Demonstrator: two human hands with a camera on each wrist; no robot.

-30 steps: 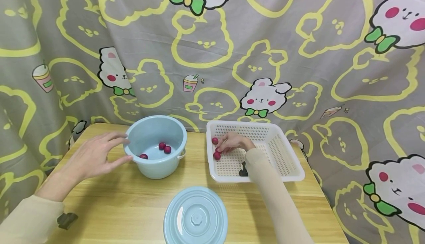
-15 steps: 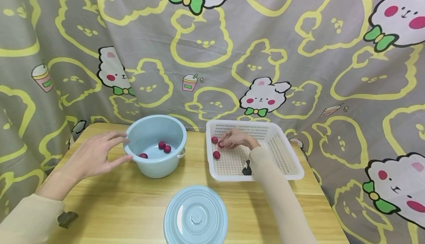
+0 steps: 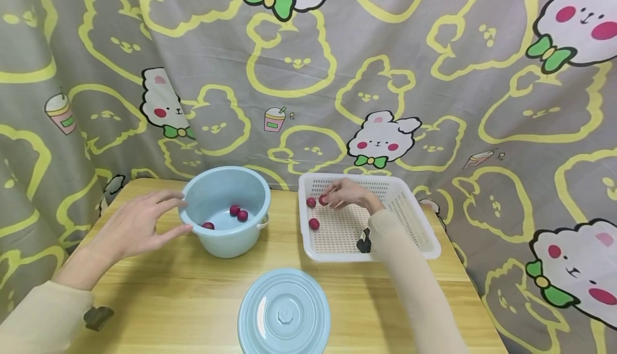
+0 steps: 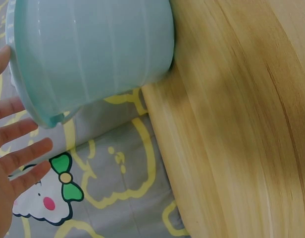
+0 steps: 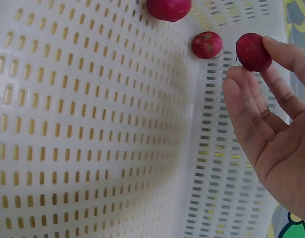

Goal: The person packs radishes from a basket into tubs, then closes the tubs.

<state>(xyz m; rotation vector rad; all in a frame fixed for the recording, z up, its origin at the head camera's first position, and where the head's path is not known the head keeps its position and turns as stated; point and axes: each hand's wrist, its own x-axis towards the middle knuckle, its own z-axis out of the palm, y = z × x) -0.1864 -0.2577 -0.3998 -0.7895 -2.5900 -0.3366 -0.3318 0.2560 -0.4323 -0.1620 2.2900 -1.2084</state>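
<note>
The right hand (image 5: pixel 281 139) pinches a red radish (image 5: pixel 253 52) between thumb and fingertips, likely to control something so round, at the white basket's (image 3: pixel 332 257) far-left end (two other radishes (image 3: pixel 314 224) lie near). The left hand (image 3: pixel 134 223), fingers spread, flanks the bucket's (image 3: pixel 230 244) rim, perhaps for steadying.

A grey fabric curtain (image 3: pixel 217 65), printed with yellow cartoon outlines and white rabbit faces, hangs in folds behind the light-brown worktop (image 3: pixel 185 295) with wood grain. The light is even; soft shadows lie on this worktop.
</note>
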